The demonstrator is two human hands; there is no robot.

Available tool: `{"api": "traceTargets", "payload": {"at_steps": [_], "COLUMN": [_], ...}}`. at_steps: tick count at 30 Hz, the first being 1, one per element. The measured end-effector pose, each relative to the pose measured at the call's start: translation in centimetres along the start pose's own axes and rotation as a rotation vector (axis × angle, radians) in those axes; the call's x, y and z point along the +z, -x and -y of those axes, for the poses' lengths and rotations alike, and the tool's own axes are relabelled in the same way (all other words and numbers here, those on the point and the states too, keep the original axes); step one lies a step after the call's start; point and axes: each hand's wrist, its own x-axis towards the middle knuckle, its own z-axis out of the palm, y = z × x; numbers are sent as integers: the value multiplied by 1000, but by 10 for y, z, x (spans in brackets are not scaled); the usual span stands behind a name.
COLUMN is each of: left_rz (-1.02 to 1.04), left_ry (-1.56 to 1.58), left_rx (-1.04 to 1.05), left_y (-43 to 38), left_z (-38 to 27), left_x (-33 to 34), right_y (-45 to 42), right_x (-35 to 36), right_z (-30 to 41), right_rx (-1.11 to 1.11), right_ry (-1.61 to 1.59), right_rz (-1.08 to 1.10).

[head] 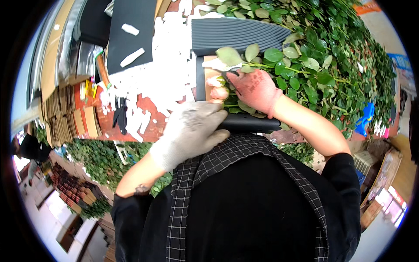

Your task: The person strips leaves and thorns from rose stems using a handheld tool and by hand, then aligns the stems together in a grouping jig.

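Several pale pink roses (pixel 218 93) lie side by side on brown cardboard (pixel 209 69), their leafy stems pointing right. My left hand (pixel 193 129), in a whitish knit glove with dark smudges, reaches over the lower blooms; its fingertips hide part of them, and its grip is unclear. Over the stems just right of the blooms is my right hand (pixel 255 90), in a pink glove with a dark fingertip area; its fingers are partly hidden. A white sleeve (pixel 217 64) lies above the blooms by a leafy stem. A black padded edge (pixel 250 122) runs below the stems.
A ridged dark grey block (pixel 239 34) stands beyond the roses. Many leafy stems (pixel 320 65) cover the right side. White sleeves (pixel 170 59) are heaped left of centre, with a black tool (pixel 120 114), an orange-handled tool (pixel 102 68) and stacked cardboard (pixel 62 114) farther left.
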Motion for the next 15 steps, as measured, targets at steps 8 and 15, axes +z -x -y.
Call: {"api": "traceTargets", "payload": {"at_steps": [8, 15], "left_rz": [97, 76], "left_ry": [36, 59], "left_rx": [-81, -53], "left_y": [-2, -5], "left_z": [10, 12], "left_x": [29, 26], "right_y": [8, 3], "right_x": [-16, -2], "right_z": [7, 12], "right_rx": [-114, -153], "right_ry": [-35, 6], "right_rz": [68, -7]}}
